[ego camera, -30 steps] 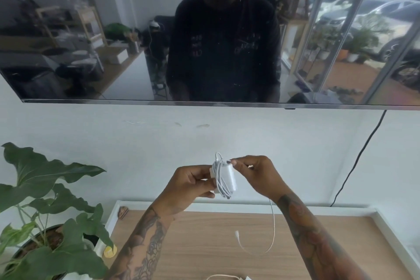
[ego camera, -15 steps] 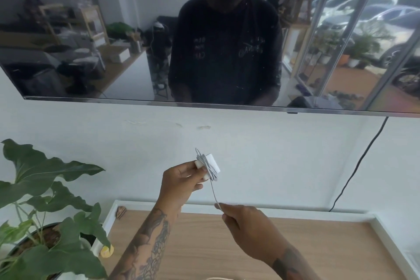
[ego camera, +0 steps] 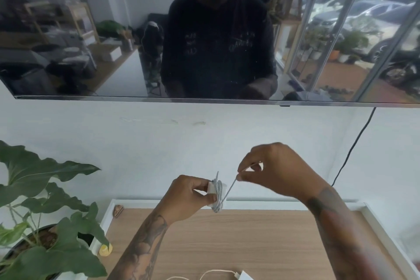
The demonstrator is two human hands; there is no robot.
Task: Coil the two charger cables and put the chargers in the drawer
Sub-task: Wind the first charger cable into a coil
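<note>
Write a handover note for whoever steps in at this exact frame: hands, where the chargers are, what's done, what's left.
Left hand grips the first charger, held above the wooden top, its cable mostly wound round it.
Right hand pinches the free cable end, pulled taut up and to the right.
Second charger lies at the near edge of the top, its cable loose and uncoiled.
Done: most of the first coil.
Left: finish that wrap, coil the second cable, put both in the drawer, which is not in view.
</note>
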